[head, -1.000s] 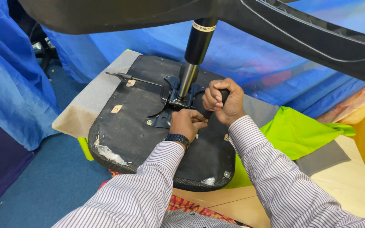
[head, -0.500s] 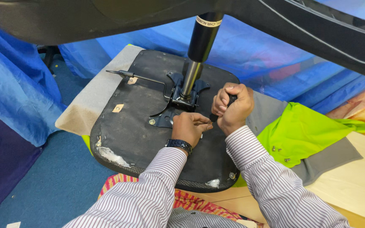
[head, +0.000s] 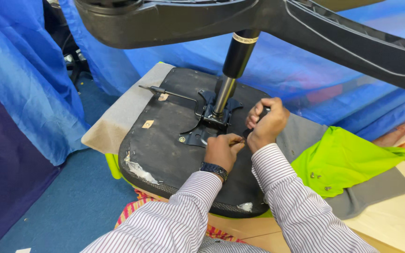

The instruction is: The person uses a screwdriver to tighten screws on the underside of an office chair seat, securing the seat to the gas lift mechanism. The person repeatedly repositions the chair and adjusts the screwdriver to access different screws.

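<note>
Both hands have shifted slightly right; the right hand (head: 267, 122) grips a dark tool handle (head: 261, 114), left hand (head: 222, 150) fingers pinching at the seat's mechanism plate (head: 201, 133), apparently mid-fastening, needing steady turning.

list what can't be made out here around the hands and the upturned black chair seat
- Head view: the dark tool in the right hand is mostly wrapped by its fingers; its kind is unclear.
- What the left hand pinches at the black metal bracket is hidden under its fingertips.
- The black plastic chair base is cut off by the top edge.
- Small fasteners on the green cloth are too small to identify.
</note>
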